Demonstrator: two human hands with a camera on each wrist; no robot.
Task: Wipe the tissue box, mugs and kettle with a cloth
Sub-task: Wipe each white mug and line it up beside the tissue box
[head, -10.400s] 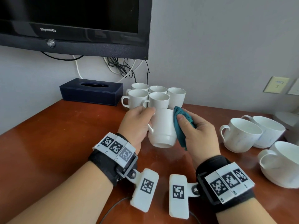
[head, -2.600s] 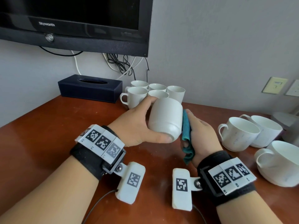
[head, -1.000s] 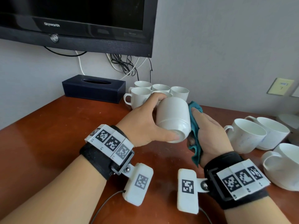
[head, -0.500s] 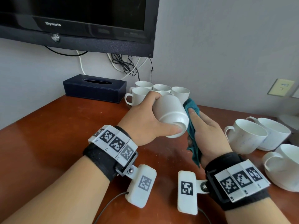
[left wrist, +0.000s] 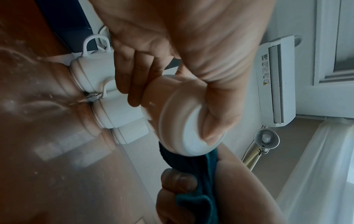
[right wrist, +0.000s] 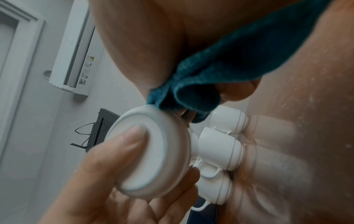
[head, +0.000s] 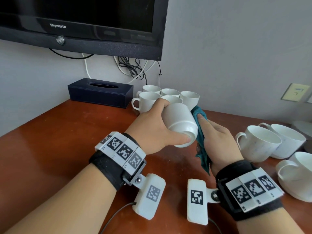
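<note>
- A reddish-brown wooden counter (head: 50, 141) meets a pale grey wall, with a dark television (head: 81, 22) mounted at 11 o'clock and loose cables (head: 135, 68) hanging beneath it.
- A dark blue tissue box (head: 99, 92) sits against the wall at 11 o'clock; just right of it stands a cluster of five white mugs (head: 146, 100).
- The left hand (head: 152, 130) holds a white mug (head: 180, 122) tipped on its side above the counter centre, fingers curled over the body and thumb pressed on the base.
- The right hand (head: 217, 139), at 3 o'clock of that mug, holds a teal cloth (head: 200, 141) against the mug's side, forefinger stretched along it, other fingers gathering the hanging end.
- Three wider white cups (head: 258, 144) stand at 3 o'clock, well apart from the hands.
</note>
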